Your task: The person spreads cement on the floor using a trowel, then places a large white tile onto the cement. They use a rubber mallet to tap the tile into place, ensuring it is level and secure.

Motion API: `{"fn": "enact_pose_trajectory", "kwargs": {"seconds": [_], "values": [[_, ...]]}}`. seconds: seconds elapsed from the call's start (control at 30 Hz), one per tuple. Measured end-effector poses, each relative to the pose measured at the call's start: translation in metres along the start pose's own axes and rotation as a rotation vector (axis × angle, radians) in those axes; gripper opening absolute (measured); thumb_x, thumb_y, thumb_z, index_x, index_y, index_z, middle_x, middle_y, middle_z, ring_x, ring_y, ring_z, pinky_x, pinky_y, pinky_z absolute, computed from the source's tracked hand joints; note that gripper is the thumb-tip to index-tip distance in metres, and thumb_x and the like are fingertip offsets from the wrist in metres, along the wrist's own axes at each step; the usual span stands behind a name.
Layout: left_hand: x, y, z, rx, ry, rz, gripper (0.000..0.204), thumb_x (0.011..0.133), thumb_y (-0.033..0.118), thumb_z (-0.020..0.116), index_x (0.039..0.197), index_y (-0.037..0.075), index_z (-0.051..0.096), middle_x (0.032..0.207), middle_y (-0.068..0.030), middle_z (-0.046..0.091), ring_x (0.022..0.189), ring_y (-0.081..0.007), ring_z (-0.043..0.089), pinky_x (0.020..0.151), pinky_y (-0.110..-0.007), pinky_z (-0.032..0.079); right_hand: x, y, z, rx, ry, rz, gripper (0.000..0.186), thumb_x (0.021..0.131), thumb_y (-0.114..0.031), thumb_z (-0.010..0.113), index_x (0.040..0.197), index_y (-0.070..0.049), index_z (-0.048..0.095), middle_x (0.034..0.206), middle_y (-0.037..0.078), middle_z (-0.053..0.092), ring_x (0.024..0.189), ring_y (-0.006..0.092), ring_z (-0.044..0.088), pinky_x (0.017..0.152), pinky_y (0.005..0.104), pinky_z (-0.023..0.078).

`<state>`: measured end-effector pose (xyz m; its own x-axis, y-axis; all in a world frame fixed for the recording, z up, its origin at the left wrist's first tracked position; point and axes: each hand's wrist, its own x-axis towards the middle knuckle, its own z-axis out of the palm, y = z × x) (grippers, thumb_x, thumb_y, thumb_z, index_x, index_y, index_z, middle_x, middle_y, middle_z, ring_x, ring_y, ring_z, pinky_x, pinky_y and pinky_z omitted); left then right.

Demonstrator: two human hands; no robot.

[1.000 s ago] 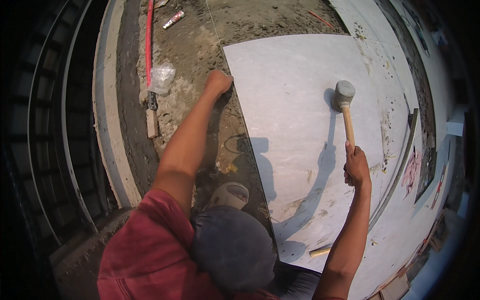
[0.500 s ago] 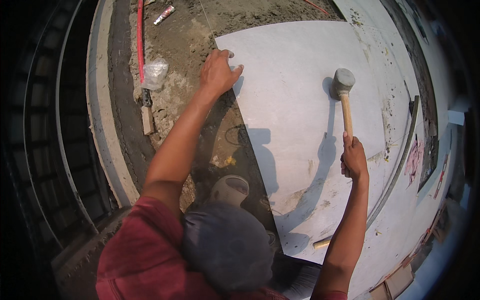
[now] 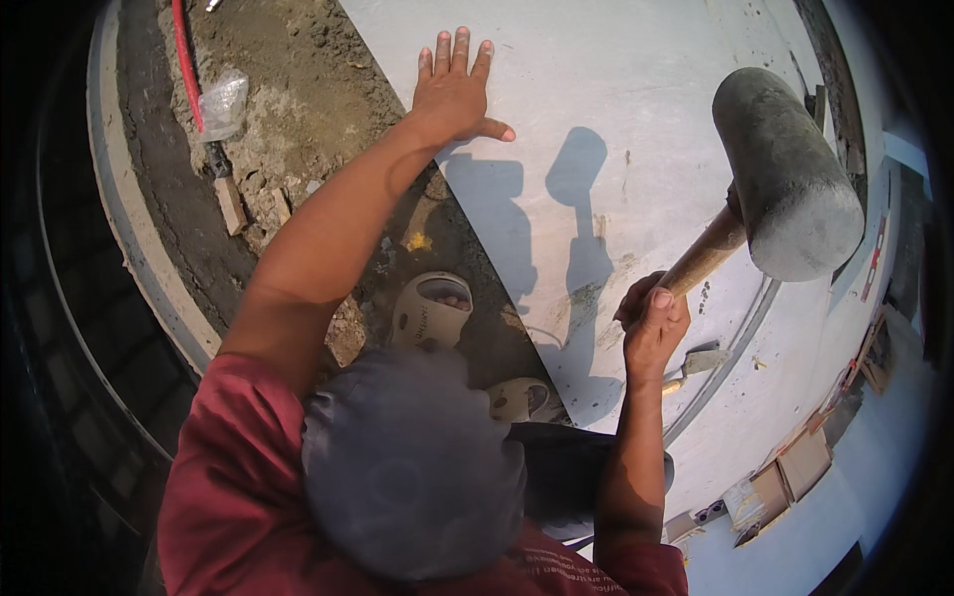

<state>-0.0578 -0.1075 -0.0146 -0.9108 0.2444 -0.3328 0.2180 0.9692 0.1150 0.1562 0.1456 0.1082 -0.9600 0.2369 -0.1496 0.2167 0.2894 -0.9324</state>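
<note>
My left hand (image 3: 452, 94) lies open on the large pale tile (image 3: 556, 70), fingers spread near its left edge. My right hand (image 3: 651, 323) is shut on the wooden handle of a grey rubber mallet (image 3: 785, 179), raised over the tile with its large head close to the camera. The mallet's shadow falls on the tile to the right of my left hand. A trowel (image 3: 706, 361) rests just right of my right wrist, partly hidden by it. Two beige clogs (image 3: 422, 308) are below my left forearm, beside the tile's edge.
Rough mortar bed (image 3: 288, 79) borders the tile at left, with a red pipe (image 3: 184, 70), crumpled plastic bag (image 3: 224, 104) and wood block (image 3: 229, 204). A concrete edge (image 3: 149, 248) and dark grille lie beyond. A long grey strip (image 3: 735, 338) and board scraps (image 3: 803, 462) are at right.
My left hand has moved from the tile's edge to lie flat with spread fingers on it. The mallet has risen toward the camera. The view has shifted, the surroundings sliding left.
</note>
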Motion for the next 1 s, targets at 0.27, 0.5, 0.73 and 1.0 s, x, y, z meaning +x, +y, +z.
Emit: {"fn": "enact_pose_trajectory", "kwargs": {"seconds": [0.27,0.5,0.73,1.0], "values": [[0.006,0.004,-0.004,0.037,0.001,-0.035,0.139,0.054,0.082,0.071,0.158,0.012,0.010,0.162,-0.0243,0.005,0.150,-0.0421,0.003,0.121,-0.054,0.010,-0.059,0.035,-0.028,-0.094,-0.114,0.568,0.040,0.103,-0.038,0.053,0.078,-0.006,0.051,0.057,-0.004,0.043,0.050,0.0035,0.037,0.045,0.0238,0.031],[0.009,0.011,-0.011,-0.018,-0.056,-0.024,0.134,0.059,0.073,0.078,0.157,0.007,0.014,0.162,-0.0261,0.005,0.150,-0.0441,0.002,0.119,-0.058,0.011,-0.093,0.083,-0.013,-0.400,0.105,0.055,0.043,0.102,-0.041,0.053,0.080,-0.003,0.054,0.060,0.000,0.053,0.052,0.0096,0.047,0.048,0.0295,0.041],[0.030,0.049,-0.041,-0.014,-0.135,0.011,0.135,0.060,0.067,0.082,0.157,0.007,0.011,0.162,-0.0257,0.002,0.149,-0.0477,0.001,0.112,-0.069,0.016,0.050,-0.053,-0.024,0.049,0.080,0.214,0.043,0.104,-0.043,0.048,0.079,-0.007,0.050,0.055,-0.002,0.044,0.044,0.0054,0.042,0.041,0.0216,0.034],[0.052,0.083,-0.054,-0.013,-0.265,0.004,0.138,0.056,0.070,0.083,0.159,0.023,0.004,0.160,-0.0298,-0.008,0.145,-0.0557,-0.003,0.105,-0.076,0.022,0.205,-0.062,0.033,0.191,0.272,-0.261,0.044,0.102,-0.048,0.047,0.091,-0.005,0.049,0.060,0.001,0.047,0.048,0.0087,0.047,0.044,0.0241,0.042]]}}
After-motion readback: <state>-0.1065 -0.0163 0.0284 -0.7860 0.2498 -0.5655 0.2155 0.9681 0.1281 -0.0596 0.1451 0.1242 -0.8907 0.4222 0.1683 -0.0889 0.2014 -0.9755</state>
